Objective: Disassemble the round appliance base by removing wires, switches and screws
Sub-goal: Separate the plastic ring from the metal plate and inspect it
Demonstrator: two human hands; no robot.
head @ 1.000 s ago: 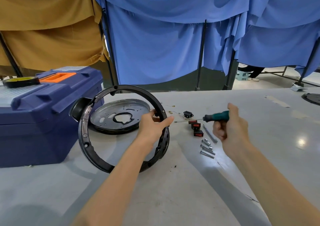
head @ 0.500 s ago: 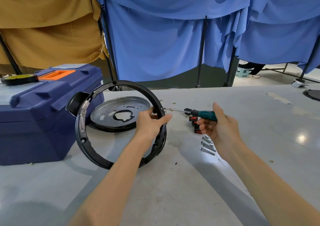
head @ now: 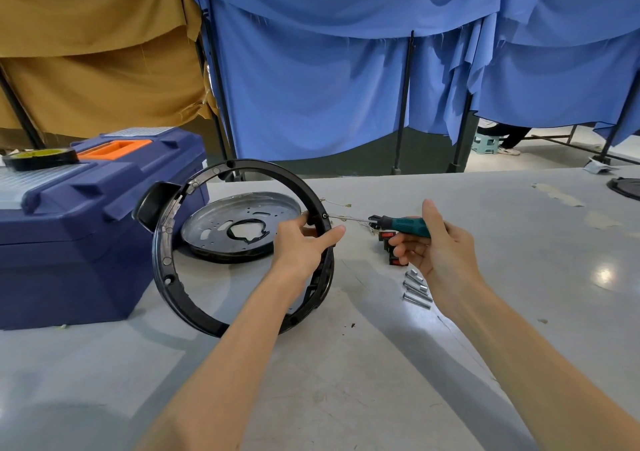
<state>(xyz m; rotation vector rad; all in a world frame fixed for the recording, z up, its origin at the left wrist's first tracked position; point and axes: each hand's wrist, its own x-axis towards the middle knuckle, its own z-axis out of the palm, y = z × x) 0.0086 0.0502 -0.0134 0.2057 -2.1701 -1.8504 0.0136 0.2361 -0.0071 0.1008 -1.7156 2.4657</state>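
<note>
My left hand [head: 304, 241] grips the right side of a black plastic ring [head: 166, 263], the appliance base's rim, standing on edge on the grey table [head: 346, 381]. My right hand [head: 436, 246] holds a green-handled screwdriver [head: 405, 224] level, its thin shaft pointing left with the tip at a screw hole [head: 324, 216] on the ring's outer right edge. Behind the ring lies the round metal base plate [head: 239, 225]. Removed red and black switches [head: 389, 239] and thin wires [head: 337, 205] lie beside the screwdriver, partly hidden by my right hand.
A dark blue toolbox [head: 79, 215] with an orange handle stands at the left, a roll of black tape [head: 40, 157] on its lid. Several long silver screws [head: 415, 289] lie right of the ring. Another black part [head: 625, 187] sits at the table's far right edge.
My right hand has brought the screwdriver down and left, until its tip meets the ring's edge. The ring and my left hand have stayed nearly still.
</note>
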